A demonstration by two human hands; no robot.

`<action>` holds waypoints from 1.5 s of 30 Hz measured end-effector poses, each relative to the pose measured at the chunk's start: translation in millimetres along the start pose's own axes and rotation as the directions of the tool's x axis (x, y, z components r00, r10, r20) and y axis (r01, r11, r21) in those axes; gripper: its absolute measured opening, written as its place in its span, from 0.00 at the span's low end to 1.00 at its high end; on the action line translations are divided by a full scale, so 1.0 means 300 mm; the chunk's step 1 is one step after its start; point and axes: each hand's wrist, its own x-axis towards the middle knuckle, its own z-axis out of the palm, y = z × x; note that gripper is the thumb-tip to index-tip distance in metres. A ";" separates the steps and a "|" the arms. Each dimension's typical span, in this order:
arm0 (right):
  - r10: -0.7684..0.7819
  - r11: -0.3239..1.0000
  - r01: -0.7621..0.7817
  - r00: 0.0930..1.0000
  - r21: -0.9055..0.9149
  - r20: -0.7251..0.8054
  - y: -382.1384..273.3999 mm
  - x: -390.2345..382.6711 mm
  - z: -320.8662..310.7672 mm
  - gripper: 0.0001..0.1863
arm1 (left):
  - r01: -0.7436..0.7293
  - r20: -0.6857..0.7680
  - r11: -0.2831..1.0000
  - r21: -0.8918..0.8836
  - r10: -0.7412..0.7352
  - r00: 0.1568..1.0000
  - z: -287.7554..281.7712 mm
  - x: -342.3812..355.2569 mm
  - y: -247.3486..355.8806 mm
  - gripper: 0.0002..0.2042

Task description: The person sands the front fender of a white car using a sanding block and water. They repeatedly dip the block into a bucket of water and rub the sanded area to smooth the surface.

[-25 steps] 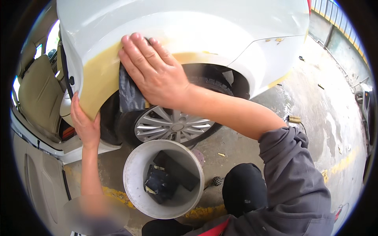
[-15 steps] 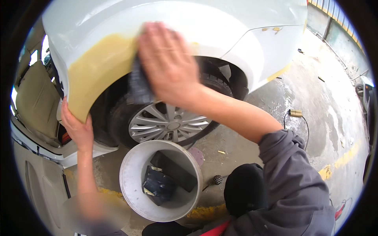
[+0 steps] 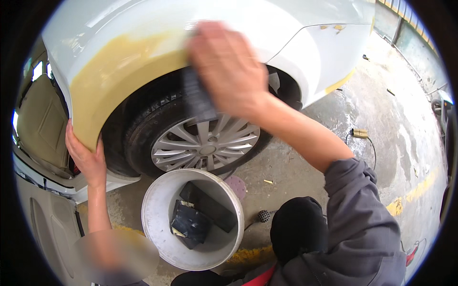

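Note:
A white car panel [image 3: 229, 28] curves over the wheel, with yellowish filler [image 3: 107, 88] spread along its arch. My right hand [image 3: 226, 71], blurred by motion, presses a dark sheet of sandpaper [image 3: 200, 102] against the panel at the top of the arch. The sheet's lower end hangs below my palm, in front of the tyre; its upper part is hidden under the hand. At the panel's lower left end, my left hand [image 3: 90, 159] wraps its fingers and thumb round the edge, just below the filler.
Below the wheel [image 3: 207, 150] stands a white bucket [image 3: 148, 200] holding a black block [image 3: 210, 205] and a dark wrapped pad [image 3: 191, 221]. An open door [image 3: 50, 233] is at the left. A pinkish disc [image 3: 236, 187] and a corded yellowish connector [image 3: 359, 133] lie on the concrete.
My right hand has slid rightward along the arch with the sandpaper, baring more filler. My left hand keeps its hold on the panel edge. The whole view has shifted slightly.

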 end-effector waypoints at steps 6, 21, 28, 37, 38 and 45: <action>0.090 0.990 -0.087 0.996 0.114 -0.022 -0.185 0.115 0.045 0.37 | 0.012 -0.013 1.000 0.007 -0.012 1.000 0.042 0.012 0.026 0.42; -0.185 0.983 0.184 0.982 0.011 0.043 -0.091 0.100 0.044 0.36 | -0.027 -0.030 0.999 0.039 0.028 0.999 0.024 -0.025 0.010 0.45; 0.058 0.998 -0.060 0.995 -0.028 -0.078 -0.034 -0.002 0.067 0.41 | -0.017 -0.051 0.998 0.055 0.020 0.999 0.063 0.023 0.029 0.44; -0.108 0.985 0.119 0.990 -0.123 0.089 0.060 0.089 -0.086 0.39 | 0.058 0.187 0.998 -0.021 -0.053 0.981 -0.121 -0.100 0.079 0.36; -0.112 0.979 0.122 0.991 -0.166 0.069 0.080 0.086 -0.086 0.40 | 0.045 0.227 0.995 -0.085 -0.025 0.973 -0.144 -0.153 0.131 0.30; -0.362 0.925 0.332 0.917 0.184 0.167 -0.401 0.409 0.108 0.36 | -0.067 0.376 0.812 -0.580 0.339 0.863 -0.164 -0.437 0.403 0.07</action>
